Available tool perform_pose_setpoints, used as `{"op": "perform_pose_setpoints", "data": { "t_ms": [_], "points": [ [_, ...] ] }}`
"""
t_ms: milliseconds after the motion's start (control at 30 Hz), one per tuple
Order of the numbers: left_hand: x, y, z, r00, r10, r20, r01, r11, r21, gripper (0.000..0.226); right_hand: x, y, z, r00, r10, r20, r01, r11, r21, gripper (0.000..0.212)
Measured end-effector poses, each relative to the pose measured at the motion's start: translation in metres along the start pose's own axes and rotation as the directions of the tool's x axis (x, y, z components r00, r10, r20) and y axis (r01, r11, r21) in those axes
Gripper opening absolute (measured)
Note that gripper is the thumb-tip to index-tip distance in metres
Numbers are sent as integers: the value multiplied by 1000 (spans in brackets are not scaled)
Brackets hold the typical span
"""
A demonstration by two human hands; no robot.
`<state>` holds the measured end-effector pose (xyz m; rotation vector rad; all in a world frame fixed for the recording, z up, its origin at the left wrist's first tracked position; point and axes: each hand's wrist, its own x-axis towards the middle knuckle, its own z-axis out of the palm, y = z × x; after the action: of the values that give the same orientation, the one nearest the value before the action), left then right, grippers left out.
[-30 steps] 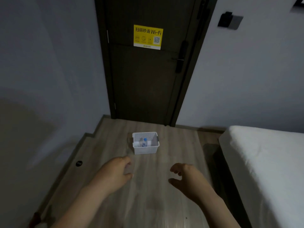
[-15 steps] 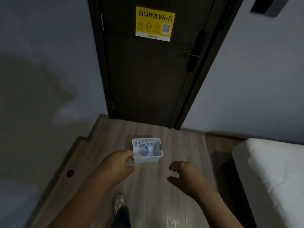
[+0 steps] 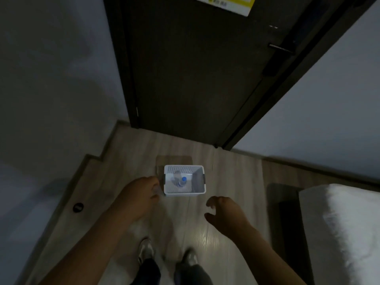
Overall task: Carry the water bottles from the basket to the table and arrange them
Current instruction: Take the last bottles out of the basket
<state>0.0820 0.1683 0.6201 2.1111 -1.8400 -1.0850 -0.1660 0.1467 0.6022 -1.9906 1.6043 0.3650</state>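
A white perforated basket (image 3: pixel 198 192) stands on the wooden floor in front of a dark door. Inside it I see a clear water bottle with a blue cap (image 3: pixel 182 182); a second clear bottle may lie beside it, blurred. My left hand (image 3: pixel 141 194) reaches toward the basket's left side, fingers loosely curled, holding nothing. My right hand (image 3: pixel 224 212) hovers below and right of the basket, fingers apart and empty. No table is in view.
A dark closed door (image 3: pixel 195 68) with a yellow sticker rises behind the basket. A white bed (image 3: pixel 345 229) fills the right side. Grey walls flank the narrow floor. My two shoes (image 3: pixel 166 254) stand on the floor below the hands. A round black disc (image 3: pixel 78 207) sits by the left skirting.
I have stepped closer and tilted down; the basket now sits nearer and my feet have come into view. Both hands have moved toward the basket.
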Motion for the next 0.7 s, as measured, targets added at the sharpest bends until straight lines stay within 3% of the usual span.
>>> {"op": "perform_pose_setpoints", "data": {
  "t_ms": [200,367,500,700],
  "points": [
    [51,-19,12,997,-62,49,59,997,55,32,87,13,-8,997,-24,72,26,999,-29,34],
    [87,-28,22,987,-150,-63,150,989,2,31,161,28,-16,984,-71,165,85,993,-79,36],
    [125,-32,42,936,-345,71,349,934,-72,45,220,43,-13,978,-99,186,122,986,-114,34],
    [205,-76,113,903,-422,78,427,902,-69,49,316,79,41,979,-86,187,112,985,-131,35]
  ]
}}
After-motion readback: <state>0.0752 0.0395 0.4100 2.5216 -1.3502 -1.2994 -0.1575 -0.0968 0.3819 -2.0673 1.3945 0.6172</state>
